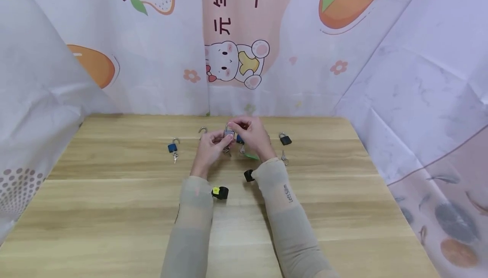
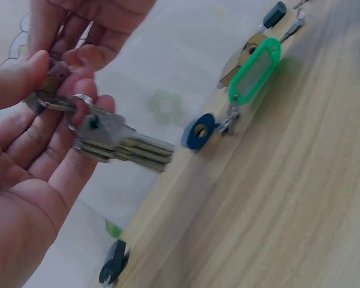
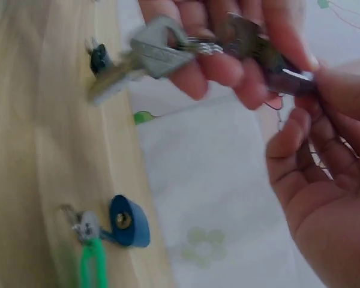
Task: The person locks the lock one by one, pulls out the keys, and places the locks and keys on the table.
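Note:
Raised over the far part of the table, a small grey padlock (image 1: 228,133) is between both hands. Fingers and thumb of the left hand (image 1: 210,150) grip its body. At the padlock's upper side, the right hand (image 1: 254,136) pinches with thumb and forefinger around the shackle. A ring of silver keys (image 2: 123,144) dangles below the padlock, and the same keys (image 3: 156,51) show blurred in the right wrist view. Fingers hide much of the lock, so whether the shackle is fastened cannot be seen.
A blue padlock (image 2: 198,133) stands beyond the hands, beside a green key tag (image 2: 255,72) and a brass padlock (image 2: 243,60). To the right are a black padlock (image 1: 285,139) and keys (image 1: 284,158). Leftward lies another blue padlock (image 1: 173,147), its shackle open. White curtains hang behind.

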Demonstrator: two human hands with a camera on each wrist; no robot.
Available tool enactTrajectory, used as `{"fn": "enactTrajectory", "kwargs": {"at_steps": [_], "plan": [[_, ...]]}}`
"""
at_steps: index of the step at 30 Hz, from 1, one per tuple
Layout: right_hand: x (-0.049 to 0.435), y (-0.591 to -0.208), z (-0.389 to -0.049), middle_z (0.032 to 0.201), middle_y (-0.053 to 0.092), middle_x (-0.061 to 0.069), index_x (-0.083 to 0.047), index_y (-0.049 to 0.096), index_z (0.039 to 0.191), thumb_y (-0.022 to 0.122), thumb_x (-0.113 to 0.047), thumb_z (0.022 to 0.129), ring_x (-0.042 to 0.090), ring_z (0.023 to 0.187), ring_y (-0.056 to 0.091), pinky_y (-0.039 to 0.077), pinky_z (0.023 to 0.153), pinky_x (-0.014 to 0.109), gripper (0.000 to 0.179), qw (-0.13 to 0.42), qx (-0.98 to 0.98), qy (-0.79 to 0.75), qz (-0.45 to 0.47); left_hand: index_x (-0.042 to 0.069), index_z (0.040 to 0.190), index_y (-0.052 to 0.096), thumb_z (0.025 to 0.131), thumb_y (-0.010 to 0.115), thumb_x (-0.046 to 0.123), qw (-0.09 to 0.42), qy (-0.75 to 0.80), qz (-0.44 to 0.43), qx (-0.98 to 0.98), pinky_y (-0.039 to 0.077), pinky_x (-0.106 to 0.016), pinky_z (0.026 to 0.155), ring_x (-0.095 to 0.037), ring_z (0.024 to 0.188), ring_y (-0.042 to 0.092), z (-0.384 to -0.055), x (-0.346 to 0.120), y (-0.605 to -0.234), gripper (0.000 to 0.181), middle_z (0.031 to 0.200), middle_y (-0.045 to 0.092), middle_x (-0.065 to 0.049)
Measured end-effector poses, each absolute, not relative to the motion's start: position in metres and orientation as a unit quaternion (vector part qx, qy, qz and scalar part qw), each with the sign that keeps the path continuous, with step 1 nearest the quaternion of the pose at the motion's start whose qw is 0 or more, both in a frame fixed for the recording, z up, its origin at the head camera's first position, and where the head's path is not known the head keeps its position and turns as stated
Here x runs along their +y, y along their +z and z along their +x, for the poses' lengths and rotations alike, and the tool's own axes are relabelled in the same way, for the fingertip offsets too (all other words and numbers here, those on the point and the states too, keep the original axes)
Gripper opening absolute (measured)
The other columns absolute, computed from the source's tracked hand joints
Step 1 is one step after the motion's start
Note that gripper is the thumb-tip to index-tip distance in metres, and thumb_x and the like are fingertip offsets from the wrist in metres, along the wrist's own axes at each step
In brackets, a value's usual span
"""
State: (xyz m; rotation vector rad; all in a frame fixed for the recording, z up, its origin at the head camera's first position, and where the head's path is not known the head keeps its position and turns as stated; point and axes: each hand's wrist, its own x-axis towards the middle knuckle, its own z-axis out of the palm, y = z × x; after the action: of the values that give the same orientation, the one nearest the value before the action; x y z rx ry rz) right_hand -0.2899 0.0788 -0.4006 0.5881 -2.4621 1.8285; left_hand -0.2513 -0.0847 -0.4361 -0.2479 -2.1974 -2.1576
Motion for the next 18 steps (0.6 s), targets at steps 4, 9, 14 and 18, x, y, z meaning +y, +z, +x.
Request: {"fn": "enactTrajectory", "kwargs": {"at_steps": [4, 9, 14, 18], "plan": [[0.0772, -0.4025, -0.2945, 0.096, 0.074, 0.006, -0.006, 0.077, 0.11, 0.07, -0.026, 0.098, 0.019, 0.083, 0.066, 0.056, 0.079, 0.044, 0.025, 0.014, -0.777, 0.604, 0.18, 0.0, 0.105, 0.076, 0.096, 0.073, 0.026, 0.033, -0.712, -0.067, -0.698, 0.056, -0.025, 0.069, -0.046, 0.092, 0.069, -0.2549, -0.0825, -0.4345, 0.028, 0.098, 0.072, -0.029], [0.0746, -0.402, -0.2986, 0.093, 0.073, 0.011, 0.0, 0.076, 0.111, 0.071, -0.022, 0.098, 0.018, 0.078, 0.067, 0.06, 0.076, 0.038, 0.026, 0.034, -0.75, 0.646, 0.14, 0.001, 0.102, 0.078, 0.087, 0.082, 0.031, 0.054, -0.725, -0.026, -0.686, 0.061, -0.029, 0.069, -0.044, 0.089, 0.072, -0.2579, -0.0807, -0.4316, 0.034, 0.096, 0.073, -0.026], [0.0724, -0.4057, -0.2992, 0.095, 0.073, 0.01, -0.005, 0.076, 0.115, 0.073, -0.022, 0.096, 0.018, 0.08, 0.068, 0.06, 0.074, 0.028, 0.026, 0.032, -0.733, 0.673, 0.099, 0.003, 0.105, 0.077, 0.084, 0.086, 0.025, 0.031, -0.697, -0.005, -0.717, 0.059, -0.028, 0.073, -0.026, 0.086, 0.075, -0.2561, -0.0841, -0.4308, 0.032, 0.094, 0.077, -0.011], [0.0719, -0.4068, -0.2983, 0.099, 0.073, 0.01, -0.003, 0.075, 0.116, 0.075, -0.024, 0.094, 0.019, 0.084, 0.069, 0.06, 0.077, 0.03, 0.03, 0.019, -0.728, 0.677, 0.108, -0.001, 0.107, 0.076, 0.084, 0.085, 0.012, 0.061, -0.678, -0.011, -0.732, 0.059, -0.027, 0.072, -0.02, 0.08, 0.074, -0.2548, -0.0853, -0.4305, 0.028, 0.092, 0.077, -0.012]]}}
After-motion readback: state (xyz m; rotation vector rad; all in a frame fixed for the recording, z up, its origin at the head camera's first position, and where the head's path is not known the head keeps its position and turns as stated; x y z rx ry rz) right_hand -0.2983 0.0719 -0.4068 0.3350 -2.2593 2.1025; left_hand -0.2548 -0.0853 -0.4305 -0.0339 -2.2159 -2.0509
